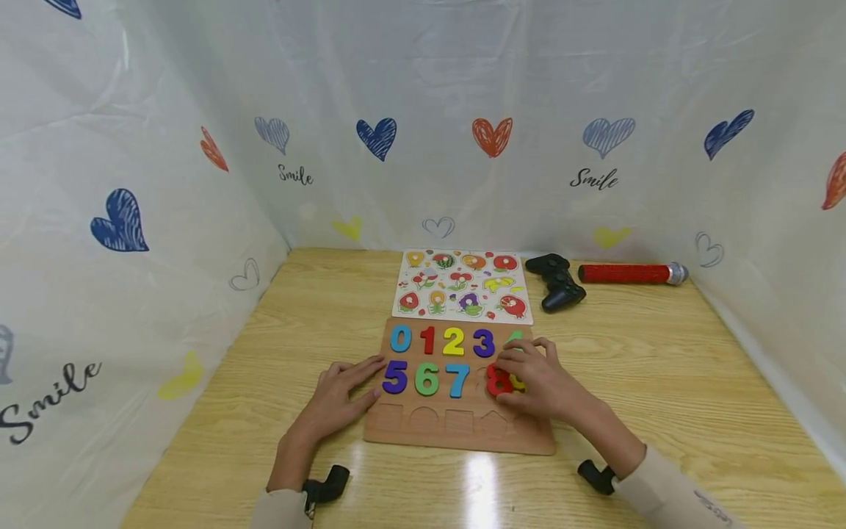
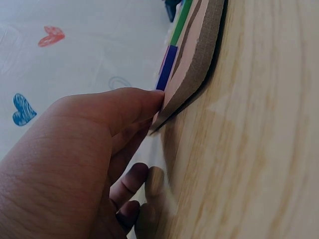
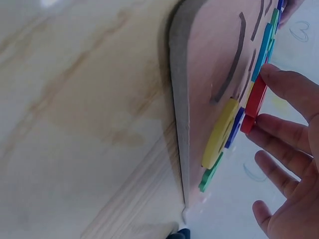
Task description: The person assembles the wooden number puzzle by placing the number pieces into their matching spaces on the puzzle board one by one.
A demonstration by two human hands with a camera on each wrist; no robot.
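My right hand (image 1: 545, 378) pinches a red number 8 (image 1: 497, 382) between thumb and fingers, above the wooden number board (image 1: 423, 438). In the right wrist view the red 8 (image 3: 256, 97) is raised off the board and tilted. Beside it, a yellow number 9 (image 3: 219, 134) sits on the board, mostly hidden by the hand in the head view. Fingertips of my left hand (image 1: 337, 397) touch the board's left edge, near the purple number 5 (image 1: 394, 378). The green 6 (image 1: 427, 380) and blue 7 (image 1: 457, 380) lie in that row; the green 4 (image 1: 514, 336) is partly covered.
Number pieces 0 (image 1: 400, 339) to 3 fill the upper row, with shaped recesses along the bottom. Behind stands a fruit puzzle board (image 1: 444, 303) lying flat. A black game controller (image 1: 557, 281) and red microphone (image 1: 624, 274) lie back right. Printed curtains (image 1: 436, 176) enclose the table.
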